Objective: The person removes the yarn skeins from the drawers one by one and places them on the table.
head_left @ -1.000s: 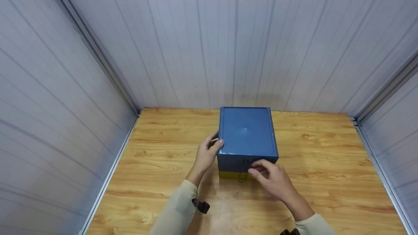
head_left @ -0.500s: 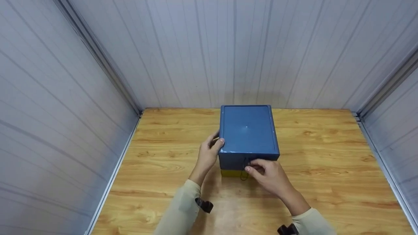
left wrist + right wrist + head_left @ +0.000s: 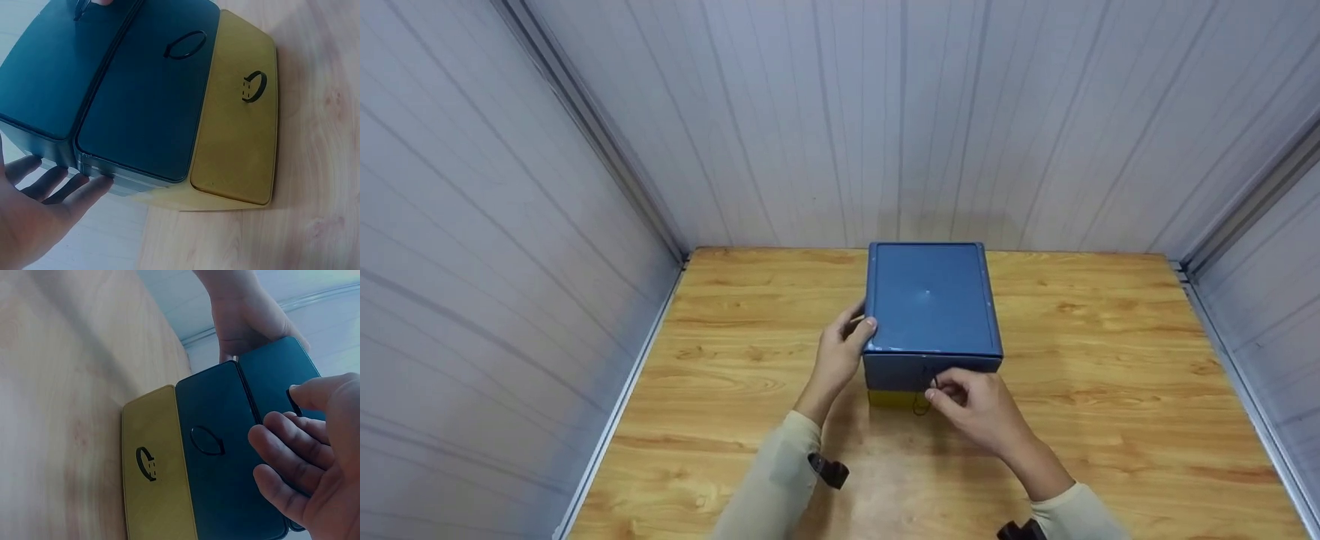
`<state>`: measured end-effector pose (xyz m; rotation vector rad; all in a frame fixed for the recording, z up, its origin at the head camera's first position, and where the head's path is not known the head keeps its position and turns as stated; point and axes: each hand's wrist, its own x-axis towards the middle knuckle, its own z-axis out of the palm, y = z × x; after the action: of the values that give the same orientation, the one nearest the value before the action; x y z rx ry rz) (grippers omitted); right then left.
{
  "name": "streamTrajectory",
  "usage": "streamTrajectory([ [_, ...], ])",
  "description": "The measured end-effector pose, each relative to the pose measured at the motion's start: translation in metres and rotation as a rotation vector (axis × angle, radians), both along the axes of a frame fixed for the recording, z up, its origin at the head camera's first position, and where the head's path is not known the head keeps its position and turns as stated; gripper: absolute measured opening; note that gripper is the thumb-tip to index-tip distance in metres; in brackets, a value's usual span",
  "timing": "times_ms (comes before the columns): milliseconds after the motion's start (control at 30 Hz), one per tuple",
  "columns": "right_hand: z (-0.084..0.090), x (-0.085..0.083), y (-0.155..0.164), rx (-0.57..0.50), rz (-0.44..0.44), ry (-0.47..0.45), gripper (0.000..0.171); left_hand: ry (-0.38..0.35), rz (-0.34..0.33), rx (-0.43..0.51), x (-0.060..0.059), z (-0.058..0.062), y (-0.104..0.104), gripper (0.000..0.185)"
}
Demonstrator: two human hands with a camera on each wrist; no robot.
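A small stacked drawer cabinet (image 3: pixel 930 300) stands on the wooden table, with two blue drawers above a yellow drawer (image 3: pixel 236 124). My left hand (image 3: pixel 840 349) rests against its left side, thumb on the top edge. In the left wrist view, the fingers (image 3: pixel 73 197) lie fairly straight along the side of the blue drawers. My right hand (image 3: pixel 979 409) is at the front and pinches the black loop handle (image 3: pixel 293 403) of the top blue drawer (image 3: pixel 275 371) between thumb and finger. The other fingers are loosely bent in front of the middle blue drawer (image 3: pixel 225 484).
Black loops hang on the middle drawer front and on the yellow drawer front. The wooden table (image 3: pixel 750 360) reaches back to a pale panelled wall (image 3: pixel 840 127). Similar walls stand at left and right, with metal rails along the table's sides.
My right hand has moved slightly left onto the top loop handle and now pinches it. A dark line shows along the top of the drawer front. The left hand stays in place.
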<state>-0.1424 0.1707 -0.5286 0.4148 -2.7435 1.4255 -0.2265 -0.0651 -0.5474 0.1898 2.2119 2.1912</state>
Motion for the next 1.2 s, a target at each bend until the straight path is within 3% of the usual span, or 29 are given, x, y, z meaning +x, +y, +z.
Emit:
streamTrajectory([
  [200,0.000,0.005,0.003,0.013,0.044,-0.034,0.006,-0.008,-0.025,0.025,0.001,-0.001,-0.001,0.054],
  [733,0.009,0.029,0.004,-0.016,0.102,-0.057,0.011,0.010,0.009,0.038,0.003,-0.005,0.000,0.052],
  [833,0.010,0.035,0.006,-0.021,0.112,-0.047,0.010,0.007,0.010,0.026,0.004,-0.001,0.000,0.052],
  [1067,0.011,0.044,0.009,-0.024,0.114,-0.055,0.011,0.004,-0.005,0.038,0.017,0.026,0.002,0.052],
  [1200,0.012,0.047,0.010,-0.023,0.130,-0.065,0.014,0.003,-0.010,0.047,0.016,0.027,0.002,0.051],
])
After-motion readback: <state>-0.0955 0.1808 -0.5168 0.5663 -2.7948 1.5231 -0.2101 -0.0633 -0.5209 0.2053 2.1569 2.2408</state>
